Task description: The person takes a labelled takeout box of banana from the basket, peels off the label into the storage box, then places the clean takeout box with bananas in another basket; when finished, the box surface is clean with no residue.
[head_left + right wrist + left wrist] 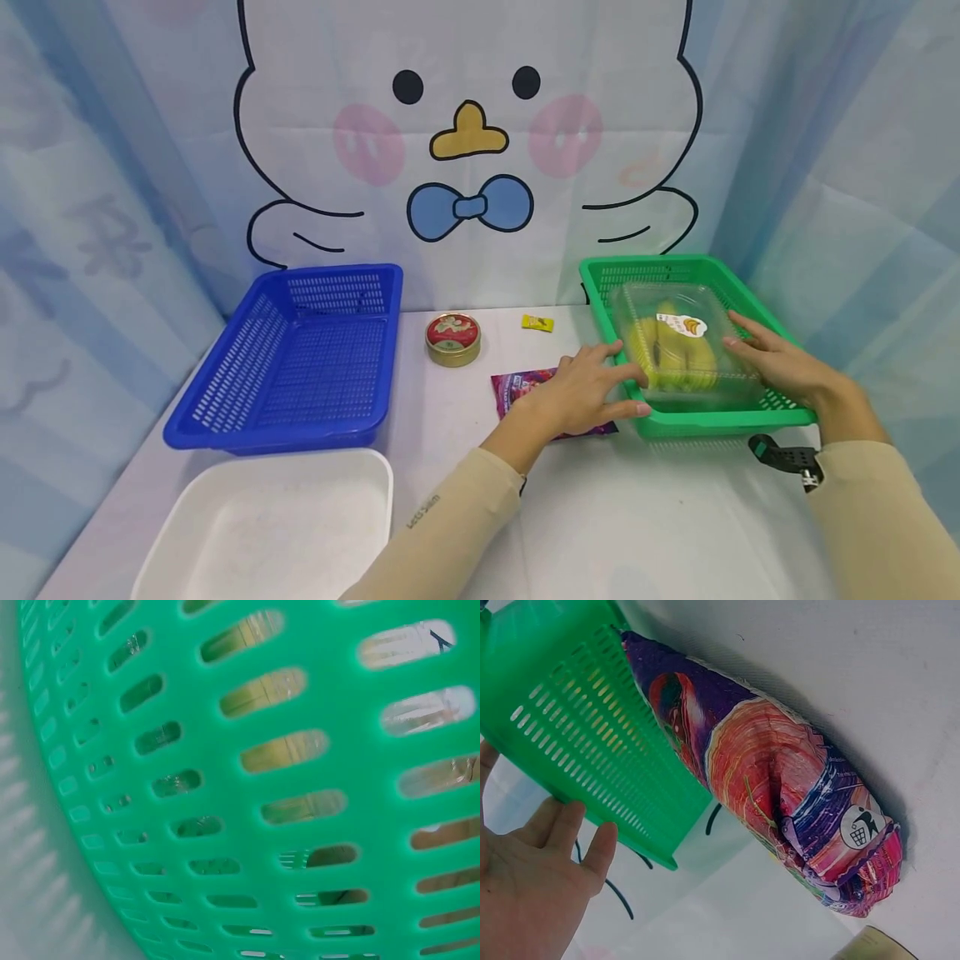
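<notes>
A clear lidded plastic box of bananas (678, 342) with a white banana label sits tilted inside the green basket (652, 427). My left hand (573, 393) reaches over the basket's left rim, fingers spread beside the box. In the left wrist view that hand (536, 874) shows extended fingers along the green rim. From the other side, my right hand (795, 367) rests its fingertips against the box's right edge. Below my left hand lies a purple snack packet (517, 387), partly covered by it. Through the basket slots the right wrist view shows yellow bananas (274, 750).
At the left stands a blue basket (168, 433), with a white tray (388, 492) in front of it. A round red-and-gold tin (453, 338) and a small yellow wrapped sweet (537, 323) lie between the baskets. A printed curtain (480, 267) hangs behind.
</notes>
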`<state>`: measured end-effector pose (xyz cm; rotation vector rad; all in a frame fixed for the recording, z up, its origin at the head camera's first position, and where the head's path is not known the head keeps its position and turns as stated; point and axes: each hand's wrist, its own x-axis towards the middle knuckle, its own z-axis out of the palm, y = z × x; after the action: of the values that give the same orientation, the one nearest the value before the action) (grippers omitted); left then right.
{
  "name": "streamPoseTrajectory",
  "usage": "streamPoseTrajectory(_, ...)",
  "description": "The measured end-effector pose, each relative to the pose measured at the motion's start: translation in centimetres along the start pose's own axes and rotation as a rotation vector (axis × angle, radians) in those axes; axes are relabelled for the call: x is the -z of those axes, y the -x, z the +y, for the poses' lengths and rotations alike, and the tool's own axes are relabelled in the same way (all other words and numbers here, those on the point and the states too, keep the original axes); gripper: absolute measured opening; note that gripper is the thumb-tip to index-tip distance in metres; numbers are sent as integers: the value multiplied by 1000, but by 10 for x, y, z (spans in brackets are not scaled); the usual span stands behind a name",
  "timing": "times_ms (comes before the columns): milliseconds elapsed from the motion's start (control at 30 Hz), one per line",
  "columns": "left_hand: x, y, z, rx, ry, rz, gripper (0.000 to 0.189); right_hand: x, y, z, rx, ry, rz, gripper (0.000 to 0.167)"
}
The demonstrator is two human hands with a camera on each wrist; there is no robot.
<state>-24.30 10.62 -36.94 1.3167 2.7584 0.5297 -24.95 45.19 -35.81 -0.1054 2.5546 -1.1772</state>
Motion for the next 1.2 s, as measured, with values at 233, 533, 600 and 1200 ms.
streamPoseTrajectory(233, 0, 1, 0, -9, 10, -4, 40, -1, 3, -2, 56, 28, 40, 78)
streamPoseTrajectory(533, -4, 2, 1, -27, 103, -7, 33, 1, 4, 3, 96, 23, 75, 74)
streamPoseTrajectory(600, -4, 3, 1, -30, 136, -1, 31, 3, 6, 3, 103, 27, 87, 74)
streamPoseTrajectory(1200, 19, 24, -2, -20, 145, -65, 37, 7, 23, -16, 106, -119, 138, 64)
